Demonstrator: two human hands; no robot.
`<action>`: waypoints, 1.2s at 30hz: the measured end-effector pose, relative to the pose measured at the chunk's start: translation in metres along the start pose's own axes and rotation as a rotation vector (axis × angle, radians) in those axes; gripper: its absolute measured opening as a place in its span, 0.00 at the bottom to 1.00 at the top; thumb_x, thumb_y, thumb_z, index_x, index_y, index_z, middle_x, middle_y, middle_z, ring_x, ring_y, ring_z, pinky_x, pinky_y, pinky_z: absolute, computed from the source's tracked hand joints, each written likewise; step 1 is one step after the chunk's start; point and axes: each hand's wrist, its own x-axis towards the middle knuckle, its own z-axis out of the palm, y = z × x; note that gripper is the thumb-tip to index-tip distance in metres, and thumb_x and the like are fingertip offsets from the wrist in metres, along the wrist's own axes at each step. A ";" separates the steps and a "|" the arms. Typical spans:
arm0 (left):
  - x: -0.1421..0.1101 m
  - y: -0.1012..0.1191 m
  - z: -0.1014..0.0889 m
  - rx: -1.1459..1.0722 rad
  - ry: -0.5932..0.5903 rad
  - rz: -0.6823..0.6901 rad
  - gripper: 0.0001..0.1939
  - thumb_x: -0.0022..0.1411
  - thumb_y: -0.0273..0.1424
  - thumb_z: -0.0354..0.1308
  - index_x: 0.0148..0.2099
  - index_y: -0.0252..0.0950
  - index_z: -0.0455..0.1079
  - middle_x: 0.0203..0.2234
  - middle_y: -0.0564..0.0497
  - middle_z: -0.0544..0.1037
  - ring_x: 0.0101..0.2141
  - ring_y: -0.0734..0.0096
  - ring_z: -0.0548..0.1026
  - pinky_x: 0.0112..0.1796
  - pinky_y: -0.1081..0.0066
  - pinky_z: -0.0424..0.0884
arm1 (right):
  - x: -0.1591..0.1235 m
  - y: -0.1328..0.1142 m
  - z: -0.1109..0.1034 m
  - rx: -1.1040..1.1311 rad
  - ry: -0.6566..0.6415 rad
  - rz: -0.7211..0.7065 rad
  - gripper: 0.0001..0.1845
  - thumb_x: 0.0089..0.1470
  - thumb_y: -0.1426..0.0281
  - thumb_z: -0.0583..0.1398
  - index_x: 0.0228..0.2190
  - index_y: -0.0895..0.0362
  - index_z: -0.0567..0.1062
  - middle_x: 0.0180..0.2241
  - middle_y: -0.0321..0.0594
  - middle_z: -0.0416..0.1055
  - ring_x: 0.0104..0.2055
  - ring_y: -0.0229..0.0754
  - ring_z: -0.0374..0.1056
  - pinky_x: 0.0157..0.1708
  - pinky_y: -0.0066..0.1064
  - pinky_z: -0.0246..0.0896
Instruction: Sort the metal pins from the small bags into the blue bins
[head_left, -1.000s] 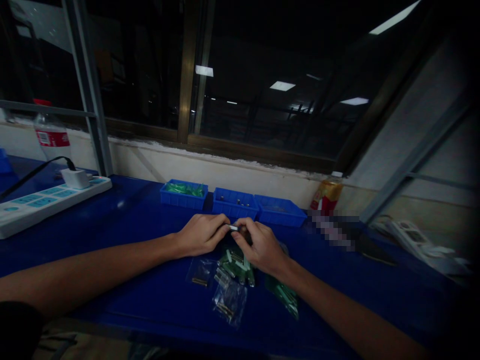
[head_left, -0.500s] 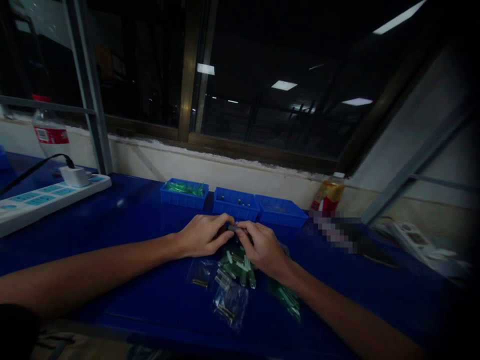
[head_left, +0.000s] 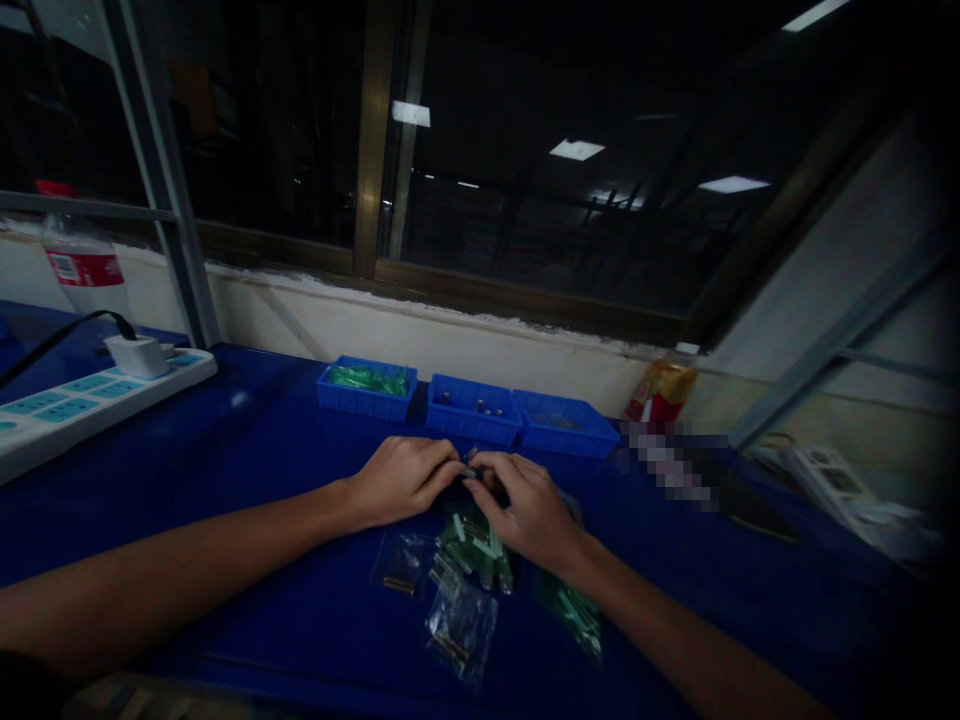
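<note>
Fingertips (head_left: 451, 466) of your left hand (head_left: 401, 480) and right hand (head_left: 529, 502) pinch a small, partly hidden piece (head_left: 469, 472) above the blue desk (head_left: 262, 610), between its near and far edges; green packets (head_left: 480, 550) lie on the near side of your fingers, clear bags (head_left: 469, 615) closer to the near edge, three blue bins (head_left: 466, 424) along the far edge.

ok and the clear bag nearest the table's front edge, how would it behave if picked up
The clear bag would probably be floppy, since its film looks thin and crinkled. It would likely sag toward the brass-coloured pieces bunched inside. Its glossy surface might slide fairly easily if pushed.
</note>
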 end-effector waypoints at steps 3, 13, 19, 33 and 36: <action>0.001 0.001 -0.001 -0.063 -0.026 -0.023 0.11 0.65 0.33 0.41 0.38 0.35 0.63 0.27 0.51 0.73 0.28 0.70 0.72 0.30 0.72 0.66 | 0.000 0.002 0.001 -0.002 0.006 -0.009 0.04 0.54 0.71 0.53 0.34 0.57 0.66 0.25 0.37 0.69 0.28 0.38 0.66 0.31 0.31 0.59; 0.003 -0.001 -0.001 -0.242 -0.014 0.002 0.06 0.62 0.29 0.47 0.42 0.36 0.61 0.30 0.51 0.72 0.29 0.72 0.71 0.29 0.73 0.67 | 0.001 0.008 0.000 0.043 0.008 0.048 0.05 0.55 0.72 0.50 0.30 0.56 0.66 0.26 0.38 0.69 0.29 0.38 0.66 0.30 0.30 0.59; 0.003 -0.003 0.003 -0.282 -0.017 -0.045 0.07 0.64 0.30 0.45 0.43 0.36 0.60 0.31 0.52 0.73 0.30 0.72 0.72 0.29 0.73 0.66 | 0.000 0.007 -0.001 0.069 -0.046 0.097 0.09 0.52 0.67 0.55 0.37 0.56 0.63 0.29 0.38 0.68 0.31 0.39 0.65 0.32 0.32 0.60; 0.006 -0.003 0.001 -0.194 -0.123 -0.015 0.09 0.63 0.32 0.45 0.45 0.35 0.59 0.30 0.50 0.74 0.31 0.67 0.73 0.30 0.69 0.68 | 0.001 0.006 0.001 0.025 -0.084 0.084 0.06 0.56 0.71 0.50 0.34 0.57 0.66 0.31 0.40 0.66 0.33 0.40 0.63 0.33 0.34 0.61; 0.006 -0.003 0.002 -0.147 -0.129 0.012 0.09 0.63 0.31 0.43 0.44 0.34 0.60 0.30 0.49 0.74 0.30 0.67 0.73 0.30 0.68 0.68 | -0.001 0.007 -0.001 0.050 -0.093 0.096 0.06 0.56 0.71 0.49 0.33 0.56 0.66 0.30 0.39 0.65 0.33 0.40 0.63 0.33 0.34 0.60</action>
